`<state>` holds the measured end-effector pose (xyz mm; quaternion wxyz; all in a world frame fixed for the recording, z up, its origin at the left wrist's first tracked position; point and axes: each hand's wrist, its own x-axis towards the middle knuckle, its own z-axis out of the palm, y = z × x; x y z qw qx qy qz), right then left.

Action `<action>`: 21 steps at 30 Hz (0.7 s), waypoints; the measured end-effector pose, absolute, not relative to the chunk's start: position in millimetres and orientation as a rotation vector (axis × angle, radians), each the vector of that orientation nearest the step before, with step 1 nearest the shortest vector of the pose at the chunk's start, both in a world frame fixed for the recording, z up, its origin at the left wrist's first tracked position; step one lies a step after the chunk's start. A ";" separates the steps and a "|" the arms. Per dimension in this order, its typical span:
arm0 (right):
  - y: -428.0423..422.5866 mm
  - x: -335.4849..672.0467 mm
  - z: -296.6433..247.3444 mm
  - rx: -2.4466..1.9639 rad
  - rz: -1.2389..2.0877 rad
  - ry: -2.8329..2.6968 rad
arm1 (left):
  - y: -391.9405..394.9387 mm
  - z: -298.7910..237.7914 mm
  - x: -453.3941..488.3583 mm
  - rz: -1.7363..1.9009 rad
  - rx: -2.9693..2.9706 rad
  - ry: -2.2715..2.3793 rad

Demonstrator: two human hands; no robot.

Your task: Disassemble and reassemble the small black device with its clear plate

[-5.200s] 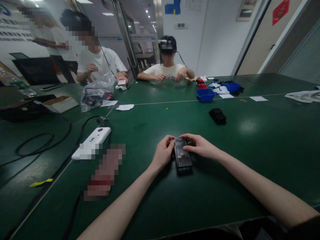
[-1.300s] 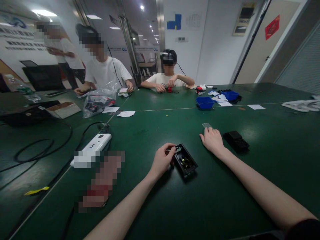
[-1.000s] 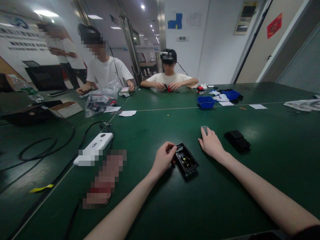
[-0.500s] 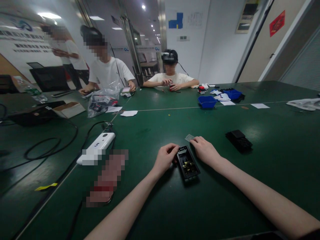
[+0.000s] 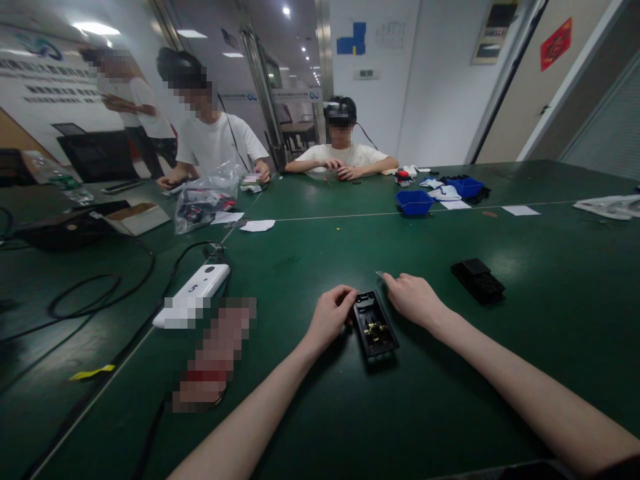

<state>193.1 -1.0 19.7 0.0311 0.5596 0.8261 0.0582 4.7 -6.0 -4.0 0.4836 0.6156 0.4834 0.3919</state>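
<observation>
A black rectangular plastic housing [image 5: 376, 347], its top side hollow with brass-coloured metal parts inside, is just above or on the green table in front of me. My left hand [image 5: 334, 310] grips its upper left corner between thumb and fingers. Just right of the housing, my right hand [image 5: 411, 299] pinches a small clear plastic piece [image 5: 379, 274], seen almost edge-on and mostly covered by the fingers. Another black plastic part [image 5: 479, 280] lies farther right, apart from both hands.
On the left lie a white power bank [image 5: 193, 297], a blurred-out pinkish phone-like object [image 5: 220, 350] and black cables. Farther off are a clear bag [image 5: 207, 203], a blue tray [image 5: 415, 203] and paper slips. Two people [image 5: 345, 153] sit across the table; others stand behind.
My right hand has turned slightly, so the clear piece now shows as a thin edge instead of a flat face. The left hand and the housing have stayed nearly still.
</observation>
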 end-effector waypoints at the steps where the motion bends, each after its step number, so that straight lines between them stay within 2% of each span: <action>1: -1.7 193.6 24.0 1.740 0.151 2.532 | -6.0 -4.1 4.7 0.952 1.502 1.178; 4: -0.6 198.1 31.8 1.850 -0.018 2.606 | -5.8 -4.6 4.7 0.952 1.508 1.170; 6: 2.7 202.1 32.1 1.992 -0.308 2.725 | -5.7 -5.3 4.5 0.952 1.518 1.167; 11: 9.8 205.8 28.7 2.178 -1.706 2.631 | -5.0 -7.8 3.3 0.958 1.557 1.162; 14: 6.8 202.0 30.7 2.027 -2.298 2.508 | -5.3 -7.1 3.5 0.964 1.543 1.162; 17: 1.1 195.7 31.0 1.823 -2.556 2.460 | -6.6 -5.0 4.7 0.988 1.488 1.163; 21: -4.8 186.8 25.6 1.642 -2.713 2.396 | -8.8 -3.5 6.4 1.022 1.393 1.137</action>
